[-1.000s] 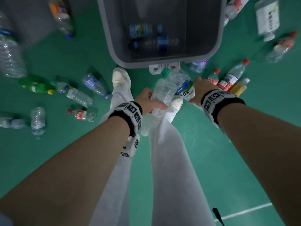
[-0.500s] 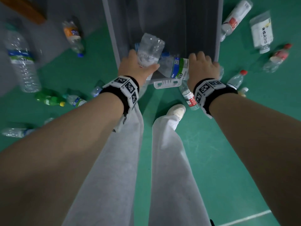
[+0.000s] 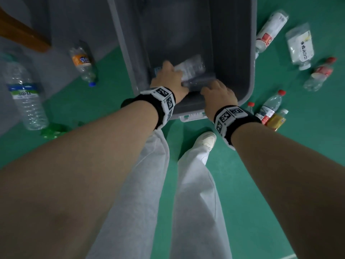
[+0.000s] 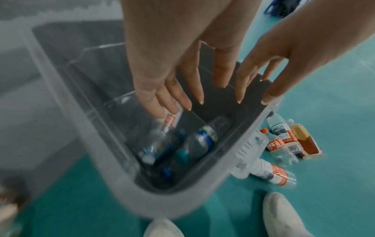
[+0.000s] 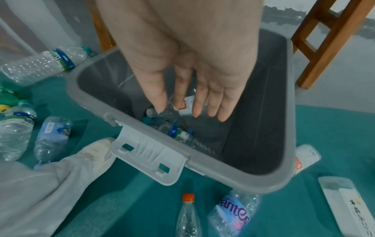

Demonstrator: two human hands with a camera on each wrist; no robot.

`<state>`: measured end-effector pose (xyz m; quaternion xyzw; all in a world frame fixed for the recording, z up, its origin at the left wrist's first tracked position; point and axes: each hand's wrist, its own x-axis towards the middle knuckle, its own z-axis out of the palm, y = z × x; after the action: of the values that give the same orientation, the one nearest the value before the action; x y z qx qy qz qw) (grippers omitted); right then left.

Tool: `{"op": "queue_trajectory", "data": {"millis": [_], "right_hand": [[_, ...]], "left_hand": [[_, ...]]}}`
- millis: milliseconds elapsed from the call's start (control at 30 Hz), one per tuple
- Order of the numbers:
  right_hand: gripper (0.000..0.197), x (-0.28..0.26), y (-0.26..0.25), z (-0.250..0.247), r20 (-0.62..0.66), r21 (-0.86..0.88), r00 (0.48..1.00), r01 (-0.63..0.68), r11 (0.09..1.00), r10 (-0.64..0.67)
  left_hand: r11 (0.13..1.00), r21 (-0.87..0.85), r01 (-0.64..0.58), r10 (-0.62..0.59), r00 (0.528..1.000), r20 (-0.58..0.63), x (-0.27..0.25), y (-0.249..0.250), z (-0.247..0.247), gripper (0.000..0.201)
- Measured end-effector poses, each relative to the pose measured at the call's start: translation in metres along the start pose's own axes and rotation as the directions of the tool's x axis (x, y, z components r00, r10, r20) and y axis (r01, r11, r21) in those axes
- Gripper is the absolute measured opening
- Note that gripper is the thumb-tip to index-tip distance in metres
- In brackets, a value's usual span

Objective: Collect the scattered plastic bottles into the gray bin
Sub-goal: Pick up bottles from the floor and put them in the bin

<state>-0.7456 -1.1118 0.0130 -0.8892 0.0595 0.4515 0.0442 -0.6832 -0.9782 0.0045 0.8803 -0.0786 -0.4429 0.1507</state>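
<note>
Left hand (image 4: 162, 67) and right hand (image 5: 190, 77), fingers straight, empty, over the gray bin (image 3: 250, 86) | drop step apparently done; bottles in the bin (image 4: 194, 142) | next: gather scattered bottles (image 3: 268, 109) off the floor (image 3: 261, 184)

My right hand (image 5: 182, 77) hangs over the gray bin (image 5: 233, 181) with straight, spread fingers (image 5: 223, 104) pointing down and holding nothing, and below them I see a heap of clear bottles (image 5: 174, 128) in the bin's bottom. On the green floor (image 5: 324, 128) near the bin's near corner lie an orange-capped bottle (image 5: 187, 214) and a crushed bottle with a pink-lettered label (image 5: 233, 213). More bottles (image 5: 18, 128) lie left of my white shoe (image 5: 97, 150), and a wooden stool leg (image 5: 316, 48) stands beyond the bin's far edge.
</note>
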Motion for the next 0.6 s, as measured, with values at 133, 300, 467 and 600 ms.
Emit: {"op": "queue_trajectory", "data": {"millis": [133, 300, 467, 600], "right_hand": [[0.044, -0.001, -0.011, 0.006, 0.123, 0.009, 0.991, -0.059, 0.998, 0.058], [0.036, -0.007, -0.040, 0.018, 0.155, 0.027, 0.988, -0.006, 1.000, 0.002], [0.032, -0.022, -0.074, 0.034, 0.181, 0.055, 0.976, 0.110, 0.992, -0.119], [0.031, -0.038, -0.102, 0.050, 0.199, 0.114, 0.961, 0.170, 0.979, -0.190]], "left_hand": [[0.993, -0.090, 0.079, -0.065, 0.986, 0.151, -0.014, -0.018, 0.017, 0.027], [0.939, -0.250, 0.235, -0.207, 0.969, 0.133, -0.043, -0.040, 0.044, 0.024], [0.832, -0.436, 0.343, -0.332, 0.937, 0.105, -0.081, -0.071, 0.066, 0.026], [0.769, -0.456, 0.447, -0.433, 0.890, 0.143, -0.114, -0.096, 0.087, 0.027]]}}
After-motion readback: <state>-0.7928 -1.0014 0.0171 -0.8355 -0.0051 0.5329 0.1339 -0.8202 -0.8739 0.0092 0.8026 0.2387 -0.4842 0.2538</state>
